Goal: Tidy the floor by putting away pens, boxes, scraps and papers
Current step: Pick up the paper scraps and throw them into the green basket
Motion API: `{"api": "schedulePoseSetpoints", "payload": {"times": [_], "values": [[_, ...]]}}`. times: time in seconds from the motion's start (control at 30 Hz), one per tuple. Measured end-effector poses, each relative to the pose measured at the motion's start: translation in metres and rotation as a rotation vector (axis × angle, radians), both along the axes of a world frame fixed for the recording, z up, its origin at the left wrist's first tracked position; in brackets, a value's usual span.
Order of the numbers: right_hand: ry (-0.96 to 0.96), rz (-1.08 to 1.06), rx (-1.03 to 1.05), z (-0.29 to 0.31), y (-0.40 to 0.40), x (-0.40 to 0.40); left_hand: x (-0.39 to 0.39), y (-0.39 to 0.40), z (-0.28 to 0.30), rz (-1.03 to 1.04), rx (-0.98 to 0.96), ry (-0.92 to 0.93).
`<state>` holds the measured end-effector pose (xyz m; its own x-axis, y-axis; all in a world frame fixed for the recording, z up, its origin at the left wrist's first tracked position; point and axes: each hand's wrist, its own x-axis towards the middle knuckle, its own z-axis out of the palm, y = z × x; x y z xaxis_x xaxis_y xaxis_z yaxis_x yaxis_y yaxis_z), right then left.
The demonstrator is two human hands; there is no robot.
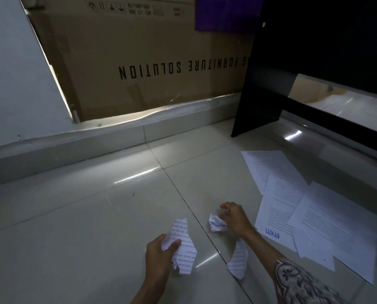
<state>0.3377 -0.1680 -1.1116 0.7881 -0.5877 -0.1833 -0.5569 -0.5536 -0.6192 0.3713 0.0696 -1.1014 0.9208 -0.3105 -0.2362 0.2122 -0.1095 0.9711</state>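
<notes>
The left hand (161, 251) has its fingers and thumb curled round a torn strip of printed paper (183, 246), held just above the tiled floor (73, 216). The right hand (234, 217), fingers bent down, pinches a crumpled paper ball (216, 223) on the floor. Under the tattooed right forearm lies another torn scrap (239, 260). Loose printed sheets (314, 216) overlap just beside it, near a black desk (270, 84)

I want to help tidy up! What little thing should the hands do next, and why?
Probably lift the crumpled paper ball: the right hand already pinches it on the floor tiles, the left hand holds a torn scrap, and another torn strip waits.
</notes>
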Motion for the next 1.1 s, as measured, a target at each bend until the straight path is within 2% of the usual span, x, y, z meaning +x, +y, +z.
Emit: {"api": "schedulePoseSetpoints", "payload": {"times": [0.07,0.17,0.37,0.53,0.7,0.77,0.87,1.0,1.1], "values": [[0.172,0.121,-0.102,-0.011,-0.002,0.006,0.005,0.006,-0.007,0.026,0.009,-0.006],[0.236,0.16,-0.152,-0.021,0.001,0.012,0.011,0.013,-0.014,0.067,0.0,0.022],[0.204,0.128,-0.005,-0.019,-0.002,0.015,0.015,0.013,-0.021,0.078,-0.009,0.058],[0.019,-0.072,0.243,-0.006,-0.017,0.01,0.014,0.007,-0.022,0.049,0.009,0.097],[-0.092,-0.159,0.368,0.011,-0.014,0.003,0.014,0.006,-0.018,0.064,-0.015,0.118],[-0.117,-0.137,0.426,0.02,-0.011,-0.008,0.014,0.005,-0.016,0.065,-0.033,0.123],[-0.046,-0.012,0.486,0.025,-0.007,-0.036,0.013,0.004,-0.012,0.044,-0.049,0.117],[-0.004,-0.008,0.461,0.013,-0.004,-0.071,0.011,0.001,-0.006,0.018,-0.056,0.114],[0.032,0.03,0.287,0.003,0.0,-0.082,0.008,0.0,-0.004,0.002,-0.062,0.126]]}}
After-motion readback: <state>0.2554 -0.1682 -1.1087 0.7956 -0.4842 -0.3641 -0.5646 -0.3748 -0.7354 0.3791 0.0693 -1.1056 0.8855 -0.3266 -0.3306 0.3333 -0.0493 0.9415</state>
